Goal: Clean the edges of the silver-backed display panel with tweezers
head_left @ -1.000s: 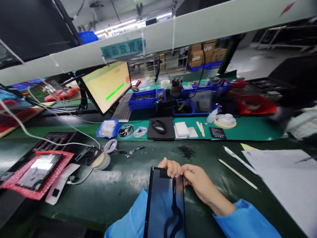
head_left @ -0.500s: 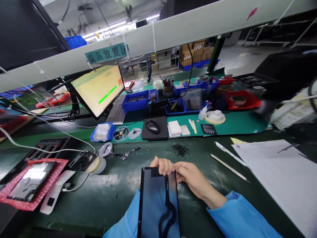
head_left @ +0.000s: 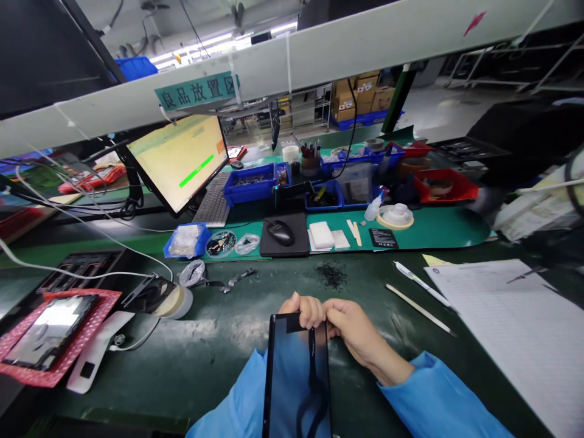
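A black tablet (head_left: 296, 377) stands tilted up in front of me, its dark glossy screen facing me and reflecting a curved dark shape. My left hand (head_left: 306, 310) reaches from behind it and has its fingers hooked over the top edge. At the upper right corner, my right hand (head_left: 353, 331) is closed in a pinch against the tablet's edge, touching the left fingertips. Whether a small part sits between the right fingertips is hidden. Beyond the hands lies a scatter of black bits (head_left: 332, 275) on the dark green bench (head_left: 219, 365).
On the right lie a white pen (head_left: 422, 285), a thin stick (head_left: 420, 309) and a paper sheet (head_left: 506, 328). At left, an opened device (head_left: 52, 331) rests on pink bubble wrap beside a tape roll (head_left: 176, 303). A mouse (head_left: 280, 232), blue bins (head_left: 249, 185) and a monitor (head_left: 182, 161) stand behind.
The tablet has shifted slightly right and down in view, and its tilt has changed a little. Both hands keep their hold at its top edge. The camera view has moved slightly.
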Demonstrator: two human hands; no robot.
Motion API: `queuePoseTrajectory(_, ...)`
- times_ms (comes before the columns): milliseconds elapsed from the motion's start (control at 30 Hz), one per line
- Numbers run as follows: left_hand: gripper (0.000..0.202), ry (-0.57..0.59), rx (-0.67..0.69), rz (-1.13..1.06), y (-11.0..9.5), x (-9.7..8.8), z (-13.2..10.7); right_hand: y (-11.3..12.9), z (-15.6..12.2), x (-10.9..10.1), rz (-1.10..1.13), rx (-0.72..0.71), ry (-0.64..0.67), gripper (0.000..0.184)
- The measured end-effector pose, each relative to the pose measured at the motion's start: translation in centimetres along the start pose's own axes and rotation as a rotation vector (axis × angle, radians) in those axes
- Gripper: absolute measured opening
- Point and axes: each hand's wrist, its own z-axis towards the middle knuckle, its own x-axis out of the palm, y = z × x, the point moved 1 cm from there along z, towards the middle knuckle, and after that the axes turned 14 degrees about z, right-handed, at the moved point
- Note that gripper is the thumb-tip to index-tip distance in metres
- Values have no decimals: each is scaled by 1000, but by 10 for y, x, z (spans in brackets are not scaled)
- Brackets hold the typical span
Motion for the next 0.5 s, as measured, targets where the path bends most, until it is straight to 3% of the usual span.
queuePoseTrajectory(167,68,54,61,-59,10,-9,3,-2,1,-1,-6,-5,8,16)
queuePoseTrajectory(500,63,95,42,-157,5,-22,2,6,1,-1,53,36,142,22)
